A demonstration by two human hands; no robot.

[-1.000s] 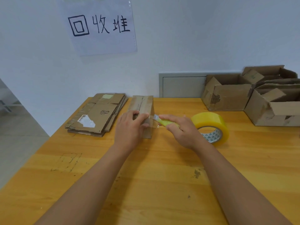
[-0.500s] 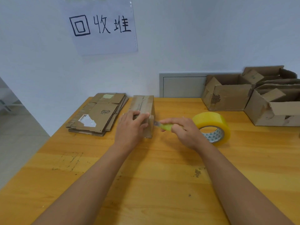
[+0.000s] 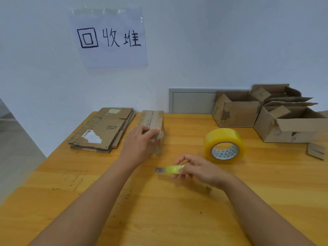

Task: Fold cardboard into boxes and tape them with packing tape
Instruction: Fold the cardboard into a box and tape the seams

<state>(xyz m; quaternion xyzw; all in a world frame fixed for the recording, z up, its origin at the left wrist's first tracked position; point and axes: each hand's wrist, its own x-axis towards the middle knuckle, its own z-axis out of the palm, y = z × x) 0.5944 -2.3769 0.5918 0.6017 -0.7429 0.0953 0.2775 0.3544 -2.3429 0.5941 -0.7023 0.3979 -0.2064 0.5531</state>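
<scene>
My left hand presses flat on the box. My right hand pinches the cutter, blade toward 9 o'clock; the box lies at 11 o'clock from it.

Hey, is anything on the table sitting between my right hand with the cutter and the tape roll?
Nothing visible. The right hand, holding the yellow cutter, has only bare table between it and the tape roll.
</scene>
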